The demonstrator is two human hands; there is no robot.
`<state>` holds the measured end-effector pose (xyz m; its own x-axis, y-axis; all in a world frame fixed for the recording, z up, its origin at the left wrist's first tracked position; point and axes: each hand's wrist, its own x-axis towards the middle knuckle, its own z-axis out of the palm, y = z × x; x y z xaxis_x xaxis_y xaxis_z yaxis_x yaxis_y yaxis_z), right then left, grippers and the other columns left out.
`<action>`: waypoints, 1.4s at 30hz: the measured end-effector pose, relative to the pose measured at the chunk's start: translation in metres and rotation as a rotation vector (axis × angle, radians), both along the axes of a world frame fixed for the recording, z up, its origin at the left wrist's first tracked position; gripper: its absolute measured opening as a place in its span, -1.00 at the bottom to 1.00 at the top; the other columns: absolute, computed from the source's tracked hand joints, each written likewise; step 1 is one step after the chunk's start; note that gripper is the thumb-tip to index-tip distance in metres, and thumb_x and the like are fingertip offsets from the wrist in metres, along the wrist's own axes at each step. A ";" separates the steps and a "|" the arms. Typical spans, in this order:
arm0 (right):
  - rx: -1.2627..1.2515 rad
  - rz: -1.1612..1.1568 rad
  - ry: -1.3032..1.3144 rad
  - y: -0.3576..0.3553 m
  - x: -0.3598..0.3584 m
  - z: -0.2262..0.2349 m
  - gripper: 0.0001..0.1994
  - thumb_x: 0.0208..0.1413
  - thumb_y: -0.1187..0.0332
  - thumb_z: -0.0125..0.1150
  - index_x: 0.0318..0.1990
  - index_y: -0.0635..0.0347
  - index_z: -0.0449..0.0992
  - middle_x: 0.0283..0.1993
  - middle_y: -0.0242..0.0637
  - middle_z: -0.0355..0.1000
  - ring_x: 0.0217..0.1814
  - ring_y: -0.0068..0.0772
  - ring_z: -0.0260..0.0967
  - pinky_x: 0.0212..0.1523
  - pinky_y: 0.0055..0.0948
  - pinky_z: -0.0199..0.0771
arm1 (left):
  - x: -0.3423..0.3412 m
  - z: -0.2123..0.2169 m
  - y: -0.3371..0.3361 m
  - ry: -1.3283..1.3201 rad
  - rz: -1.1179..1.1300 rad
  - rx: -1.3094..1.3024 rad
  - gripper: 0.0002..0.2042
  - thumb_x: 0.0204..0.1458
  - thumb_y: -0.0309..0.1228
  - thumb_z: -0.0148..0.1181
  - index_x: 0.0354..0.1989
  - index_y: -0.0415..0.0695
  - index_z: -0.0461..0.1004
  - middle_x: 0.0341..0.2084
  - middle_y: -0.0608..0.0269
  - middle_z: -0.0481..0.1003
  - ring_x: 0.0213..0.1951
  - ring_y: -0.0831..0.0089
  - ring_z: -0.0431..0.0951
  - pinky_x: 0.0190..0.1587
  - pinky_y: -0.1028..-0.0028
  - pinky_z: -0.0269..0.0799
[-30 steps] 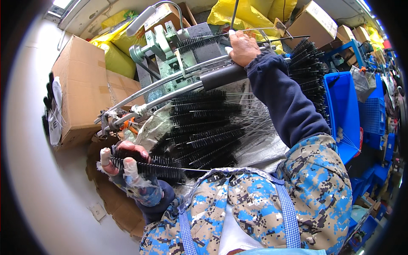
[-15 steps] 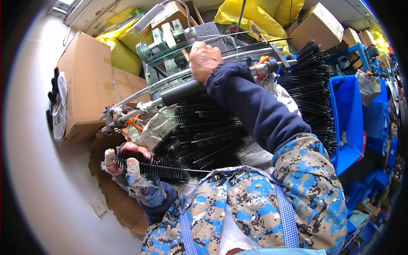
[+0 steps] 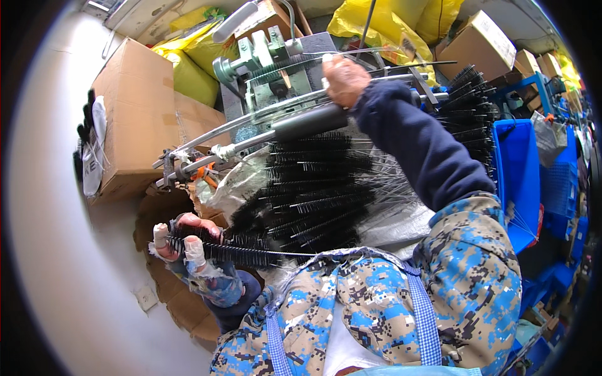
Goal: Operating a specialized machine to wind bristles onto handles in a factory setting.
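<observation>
My left hand, with white tape on its fingertips, is low at the left. Its fingers curl around a black twisted-wire brush, whose bare stem runs right to my waist. My right hand is closed at the right of a green bench machine. A thin wire brush lies across the machine's rollers and reaches the right thumb; a thin dark length sticks out beyond the fist. The grip itself is hidden. Below the right forearm, many black brushes lie in a pile, bare wire stems pointing right.
A metal bar with a black sleeve crosses in front of the machine. Cardboard boxes stand by the wall at left. Yellow sacks are behind. A blue bin and more upright black brushes are on the right.
My right hand has moved right along the machine, with the thin dark length shifting too. More bare stems of the pile show. My left hand stays nearly still, holding the brush.
</observation>
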<state>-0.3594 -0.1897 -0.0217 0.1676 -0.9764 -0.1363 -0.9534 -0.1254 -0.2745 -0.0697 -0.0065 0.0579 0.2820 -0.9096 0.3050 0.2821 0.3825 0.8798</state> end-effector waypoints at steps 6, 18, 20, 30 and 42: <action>-0.210 0.017 0.139 0.006 -0.076 0.013 -0.64 -0.04 0.18 0.13 -0.18 0.28 0.37 -0.15 0.02 0.33 -0.07 0.00 0.30 -0.10 -0.19 0.34 | 0.012 -0.011 -0.011 0.231 -0.280 0.099 -0.55 0.02 -0.44 0.06 0.09 -0.04 0.09 -0.39 -0.09 0.37 -0.50 0.23 0.44 -0.52 0.39 0.45; -0.243 0.079 0.618 -0.007 -0.088 0.011 -0.78 0.03 0.44 -0.01 -0.15 0.20 0.45 -0.08 -0.07 0.35 -0.09 -0.15 0.39 -0.15 -0.32 0.41 | 0.069 -0.032 -0.017 0.542 -0.900 0.358 -0.37 0.00 0.10 -0.29 -0.04 -0.26 0.27 -0.27 -0.46 0.30 -0.22 -0.06 0.37 -0.12 0.04 0.29; -0.243 0.093 0.602 -0.003 -0.086 0.025 -0.78 0.02 0.44 0.01 -0.15 0.20 0.46 -0.10 -0.08 0.37 -0.10 -0.15 0.39 -0.13 -0.32 0.41 | 0.072 -0.034 -0.018 0.544 -0.915 0.334 -0.38 0.01 0.09 -0.28 -0.03 -0.26 0.26 -0.25 -0.46 0.29 -0.21 -0.06 0.37 -0.12 0.05 0.29; -0.164 0.093 0.509 0.037 -0.099 0.050 -0.84 -0.05 0.49 -0.02 -0.32 0.20 0.48 -0.36 -0.07 0.43 -0.23 -0.15 0.43 -0.26 -0.33 0.45 | 0.016 -0.007 0.004 0.046 -0.204 0.102 -0.61 0.06 -0.39 -0.01 0.08 0.12 0.10 -0.31 0.05 0.29 -0.42 0.39 0.36 -0.48 0.53 0.39; -0.050 0.533 -0.629 0.157 -0.017 0.059 -0.49 -0.14 0.22 0.23 -0.03 0.27 0.26 -0.20 -0.05 0.35 -0.14 -0.17 0.33 -0.16 -0.34 0.36 | -0.051 0.008 -0.014 -0.102 -0.383 -0.106 -0.61 -0.14 -0.58 0.19 -0.13 -0.07 0.19 -0.33 -0.14 0.39 -0.43 0.20 0.47 -0.41 0.33 0.46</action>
